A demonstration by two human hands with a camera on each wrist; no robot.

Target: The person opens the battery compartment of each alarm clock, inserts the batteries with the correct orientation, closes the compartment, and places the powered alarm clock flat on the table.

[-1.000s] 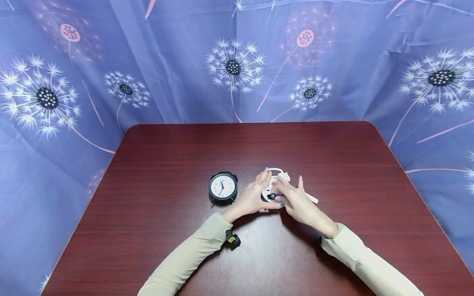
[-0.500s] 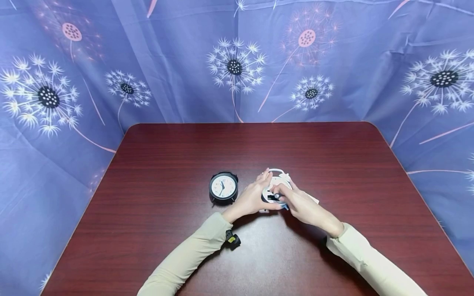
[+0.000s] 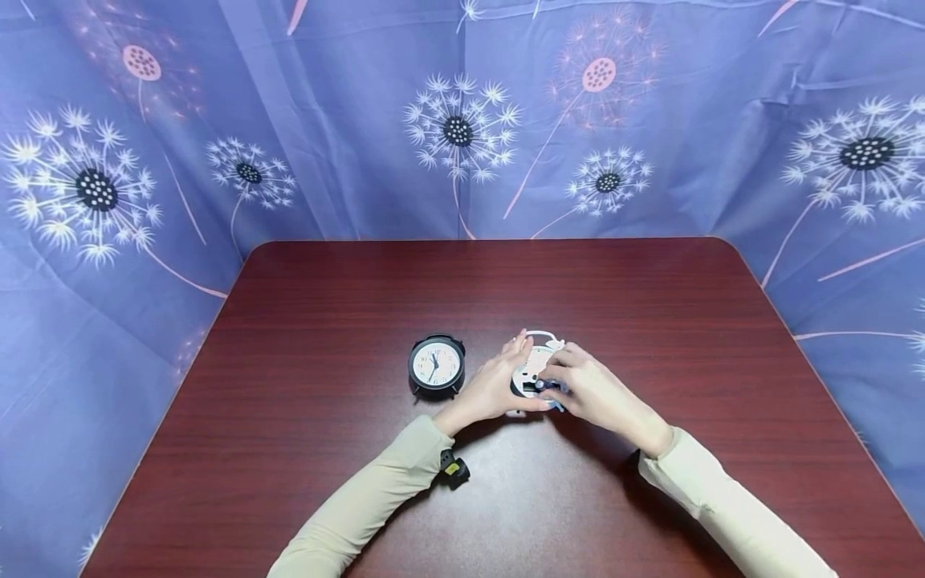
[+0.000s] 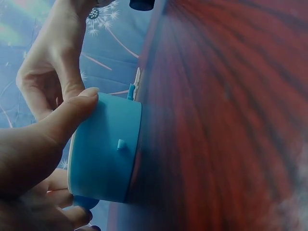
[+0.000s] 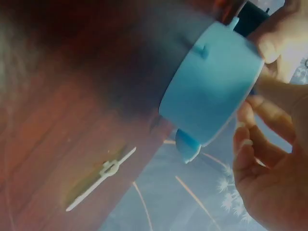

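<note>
A light blue alarm clock (image 4: 106, 149) with a white back (image 3: 536, 359) lies on the table, its back upward and its dark battery compartment (image 3: 530, 388) exposed. My left hand (image 3: 491, 384) grips the clock round its side, thumb on the near rim and fingers on the far side. Over the compartment, my right hand (image 3: 594, 387) pinches a small dark cylinder that looks like a battery (image 3: 542, 385); the fingers partly hide it. In the right wrist view, a thin white battery cover (image 5: 109, 169) lies on the table beside the clock.
A black alarm clock (image 3: 436, 365) with a white dial sits left of my left hand. The dark red table (image 3: 347, 297) ends at a blue curtain (image 3: 347, 120) with dandelion prints. A black wrist camera (image 3: 455, 470) is strapped to my left wrist.
My right hand has shifted and turned over the compartment with the battery, which now lies lower and flatter. The white cover has become hidden behind that hand in the head view. My left hand stays put.
</note>
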